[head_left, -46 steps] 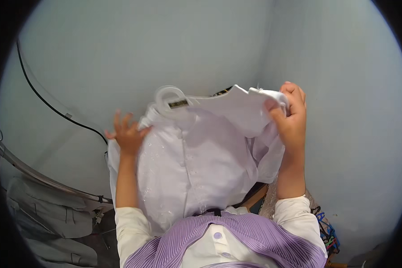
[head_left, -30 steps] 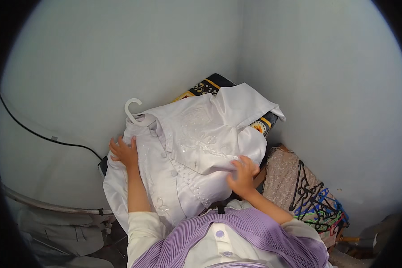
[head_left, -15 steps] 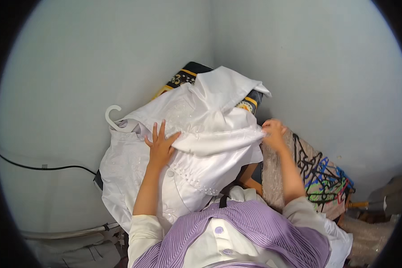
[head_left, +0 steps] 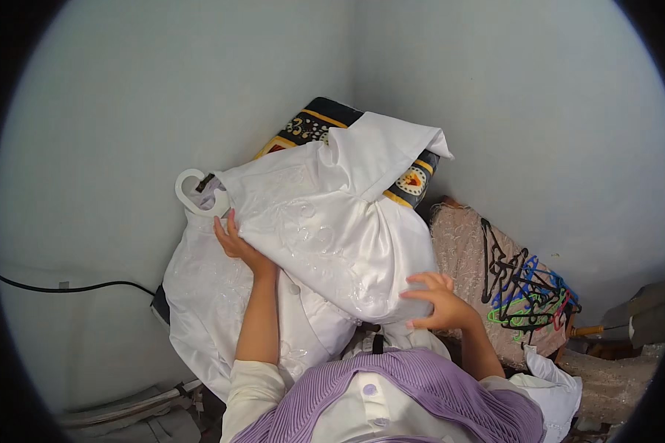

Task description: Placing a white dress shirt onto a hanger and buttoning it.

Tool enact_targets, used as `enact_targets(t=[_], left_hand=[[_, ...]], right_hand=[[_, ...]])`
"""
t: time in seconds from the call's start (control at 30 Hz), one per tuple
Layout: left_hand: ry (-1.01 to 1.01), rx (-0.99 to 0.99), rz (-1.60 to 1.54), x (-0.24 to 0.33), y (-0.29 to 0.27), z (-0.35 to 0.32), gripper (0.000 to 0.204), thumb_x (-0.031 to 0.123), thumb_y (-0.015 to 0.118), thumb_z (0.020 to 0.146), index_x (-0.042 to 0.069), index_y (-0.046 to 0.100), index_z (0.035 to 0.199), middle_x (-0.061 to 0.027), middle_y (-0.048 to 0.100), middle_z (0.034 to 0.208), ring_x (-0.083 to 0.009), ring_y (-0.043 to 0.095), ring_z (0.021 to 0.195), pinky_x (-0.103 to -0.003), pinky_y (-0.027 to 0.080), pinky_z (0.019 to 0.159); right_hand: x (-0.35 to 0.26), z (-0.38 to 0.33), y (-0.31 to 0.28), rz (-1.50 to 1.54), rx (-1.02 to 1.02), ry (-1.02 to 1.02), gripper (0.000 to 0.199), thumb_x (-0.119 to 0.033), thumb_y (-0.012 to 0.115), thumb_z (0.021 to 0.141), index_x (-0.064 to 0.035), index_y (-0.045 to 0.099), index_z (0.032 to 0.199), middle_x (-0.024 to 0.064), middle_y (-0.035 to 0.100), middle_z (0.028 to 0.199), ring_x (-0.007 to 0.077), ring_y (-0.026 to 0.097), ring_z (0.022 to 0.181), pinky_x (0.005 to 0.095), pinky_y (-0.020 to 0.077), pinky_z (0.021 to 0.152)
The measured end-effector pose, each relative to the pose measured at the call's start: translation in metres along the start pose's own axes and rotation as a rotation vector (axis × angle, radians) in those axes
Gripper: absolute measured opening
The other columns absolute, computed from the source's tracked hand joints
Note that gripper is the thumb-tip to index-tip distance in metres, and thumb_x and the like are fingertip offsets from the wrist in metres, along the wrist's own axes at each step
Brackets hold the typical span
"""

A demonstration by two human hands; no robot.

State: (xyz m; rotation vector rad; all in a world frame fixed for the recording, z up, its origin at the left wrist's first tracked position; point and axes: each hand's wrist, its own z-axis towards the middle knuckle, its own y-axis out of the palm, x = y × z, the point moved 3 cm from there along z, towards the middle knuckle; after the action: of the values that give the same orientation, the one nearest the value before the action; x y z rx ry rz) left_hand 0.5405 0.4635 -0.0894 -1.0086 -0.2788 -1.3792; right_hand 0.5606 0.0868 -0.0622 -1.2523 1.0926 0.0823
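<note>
From the left: a black cable (head_left: 66, 286) runs along the wall, then the white plastic hanger (head_left: 193, 193). Our left hand (head_left: 236, 244) presses open-fingered under the white embroidered garment (head_left: 325, 236); our right hand (head_left: 436, 303), fingers loosely curled, cups its bunched lower fold. We'd best support the fabric evenly, avoiding creases.
</note>
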Motion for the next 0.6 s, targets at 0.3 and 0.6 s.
enact_targets(t=[0.3,0.6], left_hand=[[0.058,0.044,0.015,-0.016,-0.010,0.015,0.019,0.013,0.057,0.083,0.009,0.055,0.101,-0.0126,0.038,0.140,-0.0327,0.030,0.128,-0.045,0.018,0.104],[0.029,-0.406,0.390,-0.011,-0.067,0.048,0.055,0.015,0.067,0.071,0.019,0.049,0.123,-0.0089,0.028,0.147,-0.0279,0.024,0.134,-0.065,0.009,0.099]], right_hand=[[-0.002,0.041,0.020,-0.227,0.579,0.132,0.063,-0.027,0.076,0.066,-0.0112,0.052,0.122,0.0125,0.042,0.128,0.0310,0.036,0.120,0.0437,0.0181,0.102],[-0.054,0.069,0.038,-0.110,0.619,-0.318,0.024,-0.019,0.068,0.070,-0.0158,0.069,0.094,0.0065,0.053,0.114,0.0254,0.044,0.113,0.0447,0.0190,0.097]])
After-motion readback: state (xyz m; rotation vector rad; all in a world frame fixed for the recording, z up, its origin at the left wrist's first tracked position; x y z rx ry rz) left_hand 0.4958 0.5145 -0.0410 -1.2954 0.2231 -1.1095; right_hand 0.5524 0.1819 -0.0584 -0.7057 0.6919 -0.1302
